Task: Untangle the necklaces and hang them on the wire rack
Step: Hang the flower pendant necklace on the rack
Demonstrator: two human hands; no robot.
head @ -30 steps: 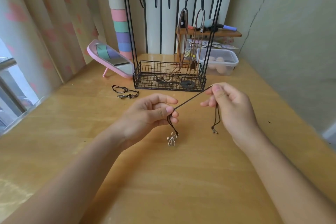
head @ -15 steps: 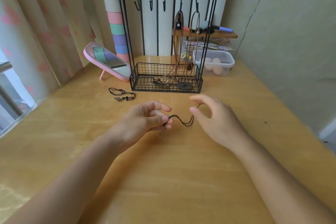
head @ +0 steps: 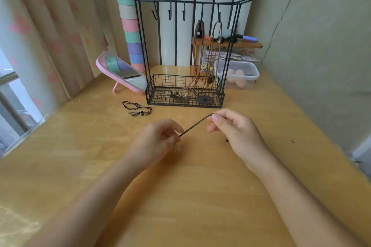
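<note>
Dark cord necklace, one: held clear of the desk as a taut strand that rose from the left hand up and rightward to the right hand. The left hand's fingers were curled and pinched the lower end of the cord; a small pale pendant hung beneath them, too blurred to describe. In the right hand, thumb and forefinger pinched the upper end, where the cord bent over in a tight loop. The other fingers were loosely curled, and a small dark end piece showed just below the palm. Wire rack, one: black, upright at the rear of the desk, well beyond both hands, with a top bar of hooks and a mesh basket at the base. Brown cord necklaces, two: they hung from hooks on the right part of the bar, with their lower ends down in the basket, where a dark round disc lay. Second dark necklace, one: loosely coiled on the desk, left of the basket and apart from the hands. Pink-framed mirror, one: tilted back on its stand, just left of the rack. Clear lidded container, one: behind the rack's right side, holding pale rounded objects. Wooden shelf, one: behind the rack, carrying pens. Curtain with pink hearts: at left.
</note>
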